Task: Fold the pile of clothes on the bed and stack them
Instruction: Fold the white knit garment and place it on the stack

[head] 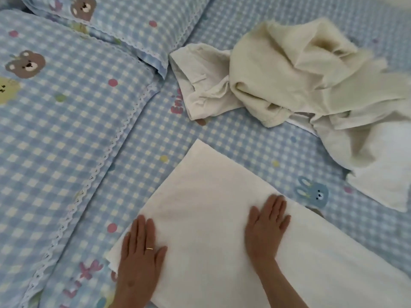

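Both hands flat on a white cloth (211, 196) spread on the bed (244, 143).

Left hand (140, 252) and right hand (265, 227): fingers straight, together, pressing. Cloth looks light, soft, limp; grip at corners or edges. The unfolded pile (300, 74) lies well apart. Sheet is soft, checked; 2 pillows (66, 121) at left.
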